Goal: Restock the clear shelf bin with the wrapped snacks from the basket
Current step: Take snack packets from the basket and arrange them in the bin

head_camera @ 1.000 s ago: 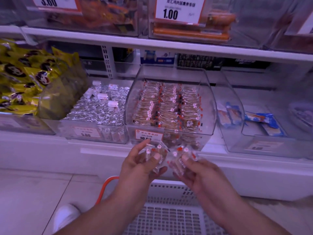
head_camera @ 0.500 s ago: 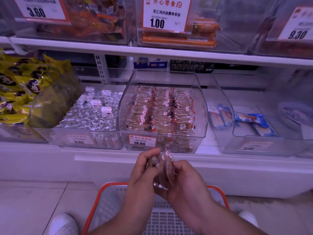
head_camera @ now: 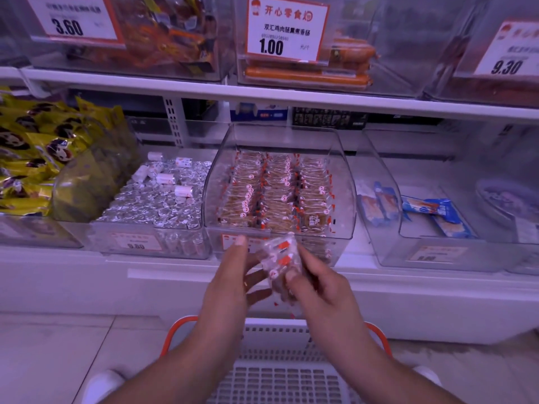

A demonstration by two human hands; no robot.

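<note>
Holding snacks in front of the bin, above the basket.
Right hand pinches the stack, thumb on its near face. Left hand backs it with fingers straight, not curled. Bin on the shelf holds three rows.

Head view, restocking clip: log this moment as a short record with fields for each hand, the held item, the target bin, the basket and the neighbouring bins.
left hand: left hand, fingers spread, touching the packets
right hand: right hand grips the wrapped snacks
held item: bunched clear packets with red marks, in front of the bin
target bin: clear shelf bin, three rows of matching snacks
basket: basket on the floor below the hands, orange rim
neighbours: foil candies bin left, blue packets bin right
</note>
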